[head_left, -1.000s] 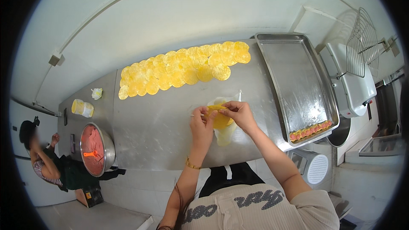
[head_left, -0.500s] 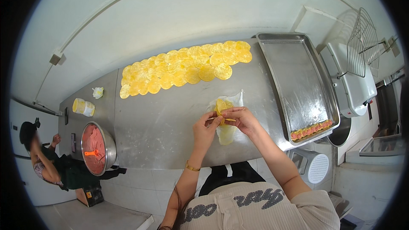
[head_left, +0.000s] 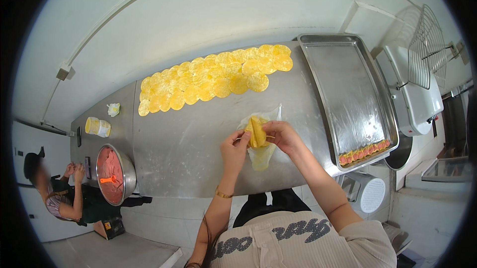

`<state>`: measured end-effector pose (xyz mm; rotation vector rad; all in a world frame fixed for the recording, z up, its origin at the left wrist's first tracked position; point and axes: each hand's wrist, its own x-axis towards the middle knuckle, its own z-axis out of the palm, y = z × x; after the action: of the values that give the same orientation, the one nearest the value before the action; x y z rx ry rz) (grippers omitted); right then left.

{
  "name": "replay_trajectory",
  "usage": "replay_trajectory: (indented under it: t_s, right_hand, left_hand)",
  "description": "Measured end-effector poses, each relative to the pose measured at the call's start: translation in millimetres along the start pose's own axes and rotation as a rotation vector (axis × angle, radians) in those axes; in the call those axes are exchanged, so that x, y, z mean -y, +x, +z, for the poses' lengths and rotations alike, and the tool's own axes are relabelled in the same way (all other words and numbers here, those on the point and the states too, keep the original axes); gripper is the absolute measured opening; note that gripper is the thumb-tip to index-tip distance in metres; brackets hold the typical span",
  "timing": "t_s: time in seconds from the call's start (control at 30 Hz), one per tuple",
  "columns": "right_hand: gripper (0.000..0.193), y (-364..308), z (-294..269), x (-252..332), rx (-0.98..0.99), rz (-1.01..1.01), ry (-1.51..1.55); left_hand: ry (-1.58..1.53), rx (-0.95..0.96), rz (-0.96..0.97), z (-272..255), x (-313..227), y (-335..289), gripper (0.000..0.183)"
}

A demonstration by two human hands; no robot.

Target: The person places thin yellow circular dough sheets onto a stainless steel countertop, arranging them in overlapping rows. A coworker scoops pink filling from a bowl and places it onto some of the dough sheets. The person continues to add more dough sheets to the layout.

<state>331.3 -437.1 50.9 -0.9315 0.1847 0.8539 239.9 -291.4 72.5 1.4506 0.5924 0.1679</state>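
Observation:
My left hand (head_left: 234, 146) closes its fingers on the left side of a small stack of yellow round dough wrappers (head_left: 257, 133), bent up at the middle. On the other side, my right hand (head_left: 282, 137) grips the stack's right edge between thumb and fingers. Beneath lies a crumpled translucent plastic sheet (head_left: 262, 160) on the steel table (head_left: 179, 151). Beyond my hands, many more yellow round wrappers (head_left: 198, 81) are spread in overlapping rows. The exact number of wrappers in my hands cannot be made out.
At right stands a large metal tray (head_left: 334, 119) with a row of yellow-edged pink filled pieces (head_left: 365, 153). At left, a steel bowl (head_left: 130, 171) holds pink paste (head_left: 110, 161) and an orange utensil (head_left: 107, 179). A yellow-and-white package (head_left: 98, 127) and another person (head_left: 62, 201) are farther left.
The yellow stack has opened out and shows more of its surface, as my hands moved slightly apart to its two sides. The other person has brought their hands together.

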Motion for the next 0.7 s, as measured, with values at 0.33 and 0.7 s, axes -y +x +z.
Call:
replay_trajectory:
  t_s: [0.33,0.7]
  right_hand:
    - [0.03,93,-46,101,-0.115,-0.279,0.242]
    - [0.023,141,-97,46,-0.615,-0.983,-1.487]
  left_hand:
    - [-0.293,-0.052,-0.101,-26,0,-11,0.023]
    - [-0.343,-0.085,-0.144,-31,9,-28,0.022]
